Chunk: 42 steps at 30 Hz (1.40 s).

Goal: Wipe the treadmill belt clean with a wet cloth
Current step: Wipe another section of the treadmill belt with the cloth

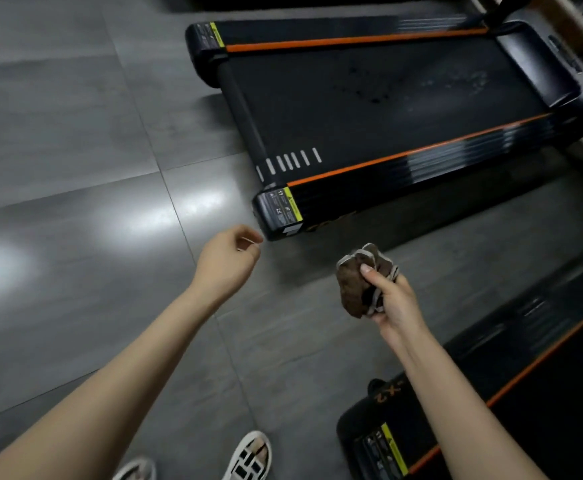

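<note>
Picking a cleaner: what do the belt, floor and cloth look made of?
Belt: probably matte black rubber, dull with pale smudges. Floor: polished grey tile, by its seams and glare. Cloth: soft brown fabric, pale-edged, crumpled in the right hand.

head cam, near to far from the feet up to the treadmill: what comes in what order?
Shoes → right hand gripping the cloth → treadmill end cap → belt. Left hand left out: it sits level with the cloth.
</note>
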Each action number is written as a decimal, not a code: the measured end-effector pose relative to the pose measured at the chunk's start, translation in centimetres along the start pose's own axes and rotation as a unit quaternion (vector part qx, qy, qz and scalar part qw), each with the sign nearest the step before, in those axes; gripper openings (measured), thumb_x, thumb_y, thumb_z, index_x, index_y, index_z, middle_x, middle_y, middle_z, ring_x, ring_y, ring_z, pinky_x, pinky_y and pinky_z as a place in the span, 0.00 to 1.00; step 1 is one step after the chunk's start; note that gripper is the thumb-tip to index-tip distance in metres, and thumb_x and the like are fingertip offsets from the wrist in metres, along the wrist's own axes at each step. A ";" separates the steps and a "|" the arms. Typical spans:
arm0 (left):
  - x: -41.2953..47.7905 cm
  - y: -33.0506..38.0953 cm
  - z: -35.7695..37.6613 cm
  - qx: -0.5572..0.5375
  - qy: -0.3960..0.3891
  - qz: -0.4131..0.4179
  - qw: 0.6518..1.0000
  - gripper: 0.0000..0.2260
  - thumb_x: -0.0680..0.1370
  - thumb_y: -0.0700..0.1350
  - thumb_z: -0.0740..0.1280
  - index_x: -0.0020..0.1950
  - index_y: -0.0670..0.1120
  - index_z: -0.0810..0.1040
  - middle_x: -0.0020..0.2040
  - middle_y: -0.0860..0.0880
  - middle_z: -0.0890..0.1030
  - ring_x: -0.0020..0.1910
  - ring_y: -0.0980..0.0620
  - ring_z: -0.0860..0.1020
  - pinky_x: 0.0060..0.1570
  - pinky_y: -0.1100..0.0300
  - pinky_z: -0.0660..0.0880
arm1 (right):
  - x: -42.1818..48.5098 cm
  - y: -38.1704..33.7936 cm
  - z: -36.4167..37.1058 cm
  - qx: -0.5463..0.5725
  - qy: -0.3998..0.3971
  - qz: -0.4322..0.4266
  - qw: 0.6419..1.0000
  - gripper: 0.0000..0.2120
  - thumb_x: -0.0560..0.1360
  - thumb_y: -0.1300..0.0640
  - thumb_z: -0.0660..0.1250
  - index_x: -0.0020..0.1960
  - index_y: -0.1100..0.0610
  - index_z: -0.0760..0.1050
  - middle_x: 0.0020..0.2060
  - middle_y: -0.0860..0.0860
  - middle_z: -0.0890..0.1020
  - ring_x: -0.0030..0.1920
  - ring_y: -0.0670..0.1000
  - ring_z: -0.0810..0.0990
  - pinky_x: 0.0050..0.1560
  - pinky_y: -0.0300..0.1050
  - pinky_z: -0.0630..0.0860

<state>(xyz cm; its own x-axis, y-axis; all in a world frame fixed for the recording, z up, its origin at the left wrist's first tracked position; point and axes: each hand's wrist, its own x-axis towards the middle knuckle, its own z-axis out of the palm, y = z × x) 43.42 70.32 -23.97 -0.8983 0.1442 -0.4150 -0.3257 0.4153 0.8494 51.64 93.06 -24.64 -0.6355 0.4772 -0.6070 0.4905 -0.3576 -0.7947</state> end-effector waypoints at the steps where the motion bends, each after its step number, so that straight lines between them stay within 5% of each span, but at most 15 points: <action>1: 1.4 1.0 0.7 0.009 0.003 0.004 1.000 0.06 0.76 0.39 0.64 0.45 0.50 0.78 0.41 0.50 0.80 0.46 0.48 0.79 0.53 0.47 0.77 | 1.6 -1.3 -0.3 -0.004 0.001 -0.001 1.000 0.13 0.74 0.61 0.67 0.58 0.55 0.78 0.45 0.53 0.85 0.43 0.51 0.84 0.36 0.43 0.79; 10: 19.5 12.0 4.9 0.062 0.033 0.046 0.996 0.05 0.77 0.41 0.63 0.48 0.49 0.77 0.42 0.51 0.80 0.45 0.50 0.78 0.46 0.58 0.72 | 18.7 -14.0 -0.3 -0.084 0.040 0.019 0.995 0.12 0.74 0.63 0.68 0.57 0.57 0.76 0.46 0.54 0.83 0.43 0.50 0.82 0.29 0.36 0.75; 15: 29.8 13.6 8.4 0.203 -0.008 0.054 0.978 0.09 0.80 0.43 0.59 0.56 0.45 0.77 0.50 0.47 0.82 0.52 0.46 0.78 0.53 0.53 0.73 | 30.5 -20.7 -0.7 -0.058 0.034 0.053 0.996 0.06 0.76 0.60 0.64 0.51 0.55 0.78 0.38 0.50 0.85 0.38 0.49 0.83 0.31 0.39 0.78; 17: 33.5 13.1 10.9 0.249 -0.044 0.040 0.967 0.10 0.80 0.43 0.58 0.57 0.44 0.76 0.52 0.46 0.81 0.51 0.45 0.77 0.48 0.55 0.73 | 35.8 -23.3 -1.1 -0.023 0.031 0.096 0.995 0.11 0.76 0.57 0.64 0.57 0.57 0.77 0.44 0.52 0.85 0.39 0.48 0.84 0.34 0.41 0.80; 20: 38.1 12.0 15.3 0.258 -0.058 0.022 0.964 0.10 0.80 0.42 0.58 0.57 0.44 0.77 0.51 0.44 0.80 0.50 0.44 0.77 0.47 0.54 0.74 | 43.1 -26.5 -1.9 -0.011 0.007 0.126 0.992 0.28 0.68 0.54 0.70 0.66 0.60 0.71 0.59 0.57 0.79 0.52 0.52 0.81 0.43 0.46 0.80; 23: 42.6 11.5 20.9 0.252 -0.054 0.018 0.966 0.10 0.80 0.42 0.58 0.57 0.43 0.76 0.51 0.43 0.79 0.51 0.42 0.76 0.49 0.51 0.74 | 50.3 -29.1 -3.0 -0.058 -0.021 0.110 0.992 0.37 0.58 0.50 0.77 0.65 0.57 0.73 0.60 0.57 0.78 0.60 0.55 0.78 0.51 0.51 0.77; 27: 49.6 11.1 28.8 0.231 0.030 0.017 0.972 0.11 0.78 0.42 0.61 0.58 0.42 0.77 0.52 0.41 0.78 0.52 0.40 0.74 0.50 0.47 0.73 | 62.1 -30.9 -5.8 -0.143 -0.021 0.086 0.986 0.18 0.74 0.55 0.66 0.63 0.55 0.74 0.56 0.55 0.81 0.55 0.54 0.81 0.48 0.51 0.79; 31: 56.7 10.9 37.6 0.245 0.083 0.038 0.965 0.13 0.77 0.42 0.65 0.61 0.42 0.78 0.61 0.40 0.78 0.60 0.35 0.72 0.58 0.42 0.71 | 74.0 -31.2 -9.3 -0.232 0.029 0.007 0.972 0.18 0.74 0.57 0.68 0.63 0.58 0.73 0.52 0.55 0.82 0.51 0.55 0.82 0.45 0.51 0.79; 34: 61.0 11.2 43.3 0.328 0.034 0.039 0.943 0.19 0.81 0.50 0.57 0.73 0.51 0.67 0.76 0.44 0.59 0.74 0.36 0.56 0.71 0.41 0.52 | 80.9 -30.6 -12.3 -0.352 0.064 -0.078 0.930 0.18 0.74 0.59 0.69 0.62 0.58 0.70 0.54 0.54 0.79 0.55 0.57 0.79 0.54 0.55 0.77; 37: 65.5 11.3 48.0 0.398 0.025 0.049 0.916 0.22 0.82 0.55 0.50 0.77 0.56 0.55 0.79 0.48 0.48 0.76 0.37 0.46 0.72 0.38 0.44 | 86.1 -29.9 -15.1 -0.535 0.064 -0.167 0.825 0.18 0.76 0.58 0.66 0.64 0.57 0.68 0.58 0.52 0.74 0.57 0.54 0.75 0.56 0.49 0.73; 42: 70.0 10.5 54.4 0.466 0.057 0.091 0.878 0.26 0.79 0.64 0.42 0.76 0.60 0.44 0.78 0.48 0.43 0.75 0.34 0.39 0.68 0.30 0.38 | 91.3 -25.9 -17.7 -0.665 -0.096 -0.266 0.691 0.30 0.72 0.40 0.66 0.71 0.44 0.63 0.74 0.55 0.58 0.74 0.54 0.57 0.71 0.55 0.59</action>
<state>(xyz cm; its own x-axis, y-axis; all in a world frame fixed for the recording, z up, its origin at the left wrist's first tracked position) -6.85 133.61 -61.79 -0.9511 0.2166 -0.2200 0.1625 0.9571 0.2399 -8.57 160.08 -59.33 -0.9416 0.0958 -0.3228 0.1896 0.9430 -0.2734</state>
